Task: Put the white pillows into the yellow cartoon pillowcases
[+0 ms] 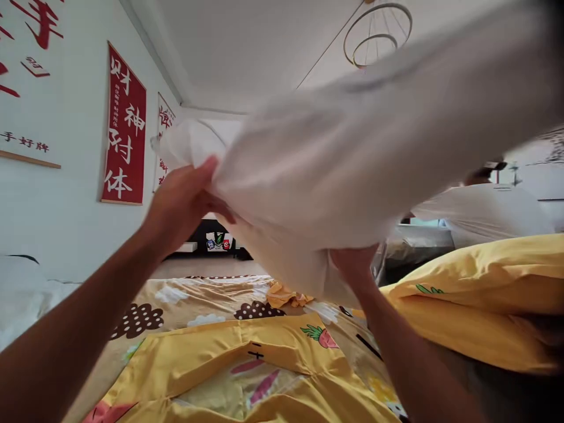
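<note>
Here the left hand [183,202] pinches an edge of a white cloth [352,170] raised above the bed [176,305], thumb on top. The right hand [352,264] grips its lower bunched part from beneath. A yellow printed cover [229,364] lies below, a yellow pillow [484,294] just right.

Red hanging scroll [124,126] on the left wall: white characters 财神附体, read top to bottom (a column of smaller characters beside them is too fine to read). White poster [26,76] nearer the camera: small black characters 手好牌 at its lower edge.
</note>
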The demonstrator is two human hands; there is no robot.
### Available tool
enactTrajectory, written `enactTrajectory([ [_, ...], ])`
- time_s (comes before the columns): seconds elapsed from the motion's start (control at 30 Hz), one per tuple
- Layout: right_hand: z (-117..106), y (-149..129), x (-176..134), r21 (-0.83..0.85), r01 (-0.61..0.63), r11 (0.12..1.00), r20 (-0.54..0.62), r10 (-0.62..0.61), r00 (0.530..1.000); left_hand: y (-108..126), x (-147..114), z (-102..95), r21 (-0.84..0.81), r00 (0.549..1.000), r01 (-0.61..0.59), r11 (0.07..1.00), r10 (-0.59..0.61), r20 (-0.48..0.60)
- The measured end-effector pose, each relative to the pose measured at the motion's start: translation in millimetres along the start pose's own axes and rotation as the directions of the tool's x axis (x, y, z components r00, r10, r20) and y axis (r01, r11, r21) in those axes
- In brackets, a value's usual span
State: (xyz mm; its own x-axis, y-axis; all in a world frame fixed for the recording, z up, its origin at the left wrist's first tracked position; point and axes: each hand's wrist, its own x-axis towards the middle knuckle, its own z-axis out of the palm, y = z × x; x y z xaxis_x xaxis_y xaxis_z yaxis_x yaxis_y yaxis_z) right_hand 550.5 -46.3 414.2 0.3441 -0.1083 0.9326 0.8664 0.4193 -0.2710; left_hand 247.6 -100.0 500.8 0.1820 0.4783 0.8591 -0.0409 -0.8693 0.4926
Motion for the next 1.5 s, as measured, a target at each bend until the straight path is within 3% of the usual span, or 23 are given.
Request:
enactTrajectory([
  [0.07,-18,-9,27,0.081,0.038,0.996,-0.087,-0.030,0.996,-34,-18,-37.3,0.021,0.998,0.014,1.000,-0.015,0.067],
  [0.13,-35,-18,46,0.142,0.116,0.983,-0.124,-0.098,0.987,-80,-45,-67.9,0.145,0.995,0.095,0.985,-0.099,0.021],
  [0.2,-47,-25,58,0.164,0.172,0.971,-0.077,-0.161,0.984,-127,-72,-85.2,0.181,0.968,0.252,0.951,-0.246,-0.055],
  [0.27,-50,-30,63,0.171,0.177,0.969,0.057,-0.189,0.980,-164,-89,-87.8,0.202,0.955,0.297,0.933,-0.287,-0.076],
  [0.33,-48,-31,64,0.166,0.166,0.972,0.276,-0.207,0.939,-185,-91,-80.5,0.307,0.977,0.215,0.927,-0.200,-0.080],
  [0.4,-45,-27,61,0.158,0.152,0.976,0.486,-0.210,0.849,-192,-81,-70.5,0.468,0.996,0.090,0.879,-0.067,-0.066],
  [0.47,-42,-20,55,0.159,0.132,0.978,0.623,-0.204,0.755,-192,-68,-61.7,0.572,0.999,0.031,0.819,-0.015,-0.033],
  [0.63,-31,7,30,0.095,0.209,0.973,0.803,-0.199,0.561,-197,-69,-33.1,0.463,0.964,0.118,0.879,-0.212,0.158],
  [0.77,-9,17,17,-0.058,0.315,0.947,0.932,-0.062,0.356,-202,-99,3.5,0.350,0.957,0.193,0.916,-0.254,0.138],
  [0.83,4,9,18,-0.084,0.235,0.968,0.948,0.005,0.318,-201,-112,16.1,0.378,0.959,0.181,0.908,-0.248,0.137],
  [0.93,23,-25,21,-0.062,-0.118,0.991,0.920,0.103,0.379,-192,-120,22.3,0.457,0.962,0.120,0.881,-0.217,0.168],
  [1.0,34,-58,16,-0.024,-0.240,0.971,0.887,0.131,0.443,-185,-122,21.8,0.531,0.960,0.056,0.845,-0.191,0.204],
  [1.07,40,-91,0,0.047,-0.142,0.989,0.857,0.033,0.514,-178,-122,20.8,0.609,0.960,0.036,0.792,-0.196,0.198],
  [1.13,42,-117,-27,0.155,0.077,0.985,0.815,-0.172,0.553,-176,-120,20.2,0.637,0.962,0.112,0.763,-0.243,0.123],
  [1.23,38,-129,-77,0.325,0.363,0.873,0.715,-0.478,0.511,-182,-113,18.9,0.518,0.949,0.295,0.803,-0.310,-0.059],
  [1.33,35,-110,-116,0.405,0.515,0.756,0.600,-0.645,0.474,-197,-109,14.5,0.400,0.907,0.409,0.820,-0.414,-0.080],
  [1.4,38,-87,-125,0.458,0.542,0.704,0.515,-0.707,0.484,-211,-116,7.4,0.354,0.882,0.454,0.817,-0.468,-0.052],
  [1.43,41,-76,-124,0.477,0.527,0.703,0.474,-0.711,0.520,-220,-123,2.1,0.312,0.871,0.477,0.822,-0.488,-0.046],
  [1.5,48,-55,-112,0.480,0.433,0.763,0.425,-0.634,0.646,-240,-146,-11.5,0.166,0.848,0.527,0.834,-0.530,-0.027],
])
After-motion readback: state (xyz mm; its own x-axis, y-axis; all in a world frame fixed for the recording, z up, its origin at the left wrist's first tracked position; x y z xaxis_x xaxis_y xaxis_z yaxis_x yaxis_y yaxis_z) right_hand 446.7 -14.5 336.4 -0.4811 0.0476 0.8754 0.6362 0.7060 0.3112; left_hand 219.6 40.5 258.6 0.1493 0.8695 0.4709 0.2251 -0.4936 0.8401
